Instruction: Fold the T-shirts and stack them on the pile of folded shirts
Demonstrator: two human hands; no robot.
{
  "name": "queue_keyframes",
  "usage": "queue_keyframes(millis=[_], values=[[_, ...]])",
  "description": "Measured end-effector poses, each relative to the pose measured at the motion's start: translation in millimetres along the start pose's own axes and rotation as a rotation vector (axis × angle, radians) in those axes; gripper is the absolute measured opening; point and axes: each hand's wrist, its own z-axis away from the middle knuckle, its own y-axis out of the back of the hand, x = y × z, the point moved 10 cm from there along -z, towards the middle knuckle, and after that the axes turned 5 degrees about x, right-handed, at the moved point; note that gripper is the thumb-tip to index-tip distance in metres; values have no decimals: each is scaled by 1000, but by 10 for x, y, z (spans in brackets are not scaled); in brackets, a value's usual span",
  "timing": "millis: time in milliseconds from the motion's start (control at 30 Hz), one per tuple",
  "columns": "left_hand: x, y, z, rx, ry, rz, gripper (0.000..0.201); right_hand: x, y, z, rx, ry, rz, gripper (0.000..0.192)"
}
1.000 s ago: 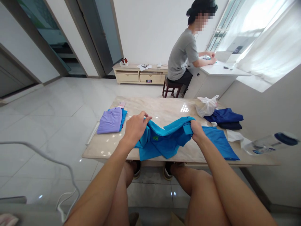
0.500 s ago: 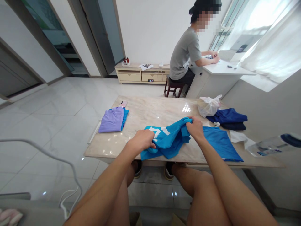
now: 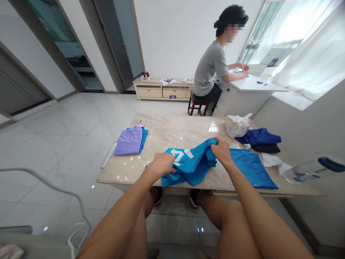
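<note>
Head view looks down on two bare arms reaching over a marble tabletop (image 3: pixel 172 131). Left hand (image 3: pixel 161 166) has its fingers (image 3: pixel 169 169) curled shut, pinching the near left edge of a bright blue shirt (image 3: pixel 188 163) close to the tabletop's near edge. Right hand (image 3: pixel 222 150) is also closed, its fingers (image 3: pixel 215 141) bunching a fold of the same shirt and holding it a little above the surface, farther from the near edge than the left hand. Between the two hands the cloth sags in loose folds, with white print showing on top, and its lower part hangs just over the near edge.

Beside the right hand, touching the bunched shirt, a second blue shirt (image 3: pixel 250 167) lies flat toward the right end. Behind that one sits a pile of dark blue clothes (image 3: pixel 258 138) with a white plastic bag (image 3: pixel 237 125) against its left side. Near the far left corner a purple shirt (image 3: pixel 129 140) lies folded on another blue piece. A clear bottle (image 3: pixel 312 169) with a dark cap shows at the right edge of the picture. Beyond the tabletop, a person in a grey shirt (image 3: pixel 211 68) sits at a white desk (image 3: pixel 250 86).
</note>
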Motion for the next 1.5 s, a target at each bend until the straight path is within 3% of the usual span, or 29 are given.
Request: queue_keyframes(millis=[300, 633, 867, 1067, 1267, 1400, 1500], values=[[14, 116, -67, 151, -22, 4, 10, 67, -102, 5, -37, 5, -28, 44], [184, 38, 10, -19, -95, -64, 12, 401, -196, -33, -85, -79, 3, 45], [197, -29, 29, -62, -89, -105, 17, 176, 28, -28, -7, -87, -131, 48], [337, -236, 27, -132, -239, -96, 25, -42, 30, 13, -10, -26, -147, 46], [475, -363, 55, -190, -297, -125, 21, -10, -42, -2, -48, -2, -97, 47], [459, -464, 86, -280, -274, -127, 21, 61, -49, -12, -48, -12, -71, 45], [415, -479, 97, -283, -266, -135, 20, 89, -49, -13, -43, -12, -58, 45]])
